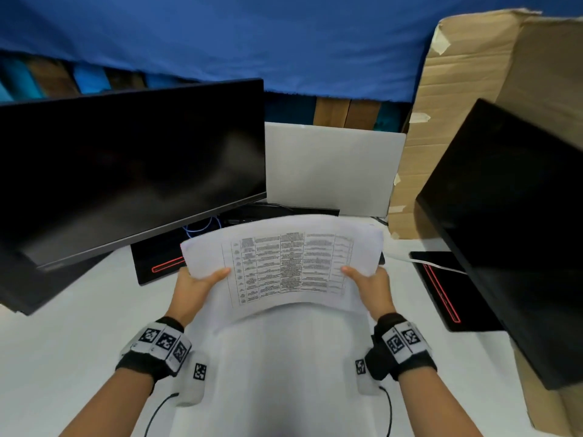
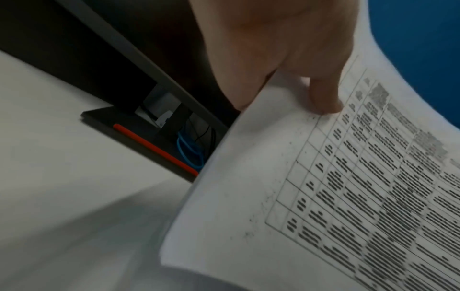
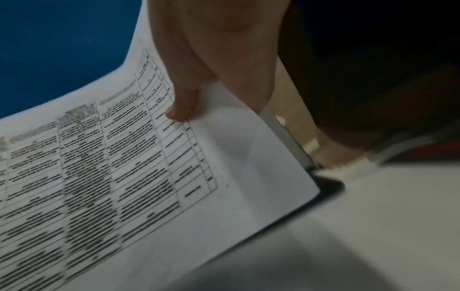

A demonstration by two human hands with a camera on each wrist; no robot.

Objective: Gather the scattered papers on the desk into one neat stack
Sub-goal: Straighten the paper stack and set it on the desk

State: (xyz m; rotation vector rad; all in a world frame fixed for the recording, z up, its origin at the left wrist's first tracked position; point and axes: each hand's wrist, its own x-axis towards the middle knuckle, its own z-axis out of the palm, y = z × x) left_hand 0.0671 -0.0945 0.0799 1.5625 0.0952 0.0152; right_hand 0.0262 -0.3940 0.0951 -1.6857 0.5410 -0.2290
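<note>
A sheaf of white papers (image 1: 284, 266) with a printed table on top is lifted off the white desk (image 1: 63, 326) and bows upward in the middle. My left hand (image 1: 202, 283) pinches its left edge, thumb on top of the sheet. My right hand (image 1: 369, 280) pinches the right edge the same way. In the left wrist view the thumb of my left hand (image 2: 323, 94) presses on the papers (image 2: 311, 196) at the table's corner. The right wrist view shows my right hand (image 3: 184, 102) with its thumb on the papers (image 3: 124, 187). The fingers underneath are hidden.
A dark monitor (image 1: 126, 171) leans at the left and another (image 1: 511, 231) at the right, each on a black base with a red line (image 1: 167, 264). A white board (image 1: 331, 171) and cardboard (image 1: 473, 89) stand behind. A white cable (image 1: 441, 264) crosses the right base.
</note>
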